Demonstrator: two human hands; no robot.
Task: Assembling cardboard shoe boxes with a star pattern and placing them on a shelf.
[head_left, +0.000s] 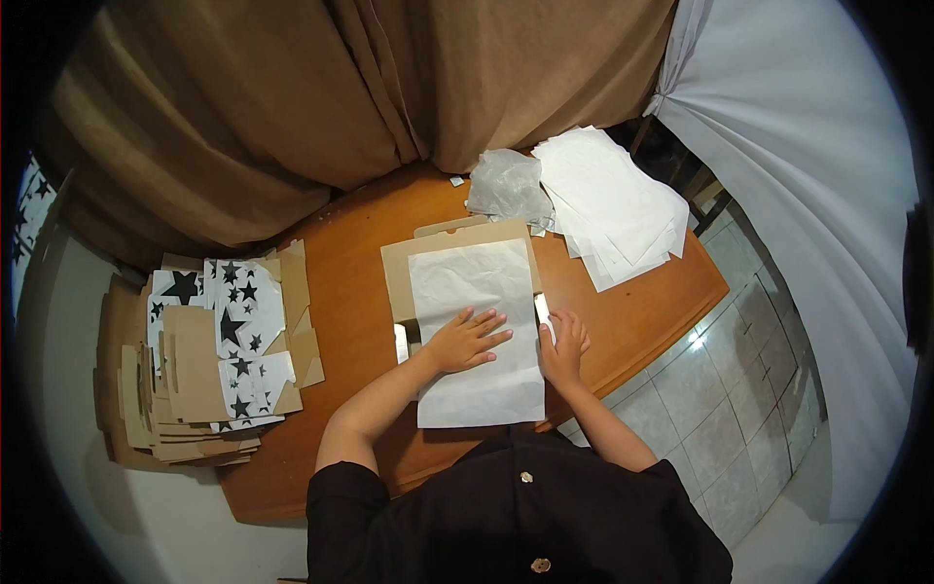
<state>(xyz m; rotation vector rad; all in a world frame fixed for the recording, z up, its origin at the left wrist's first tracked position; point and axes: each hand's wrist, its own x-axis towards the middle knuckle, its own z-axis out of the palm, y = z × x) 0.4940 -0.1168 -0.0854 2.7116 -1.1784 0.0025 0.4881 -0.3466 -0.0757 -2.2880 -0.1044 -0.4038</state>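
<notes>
A sheet of thin white paper [477,282] lies over a flattened-out brown cardboard box [395,268] in front of me, and its near end overhangs the box toward my body. My left hand [471,341] rests flat on the middle of the sheet, fingers spread. At the sheet's right edge, my right hand [564,346] has its thumb on the inner side and its bent fingers on the outer side of the box's white side flap [542,310]. The flap's lower part is hidden by that hand. Another white flap shows at the left, beside my left forearm.
To the left stands a stack of folded cardboard boxes [190,355], some white with black stars. Loose white sheets [613,195] are piled at the far right, beside crumpled translucent paper [508,185]. Brown curtains [263,107] hang behind the wooden table [350,234]; a tiled floor lies right.
</notes>
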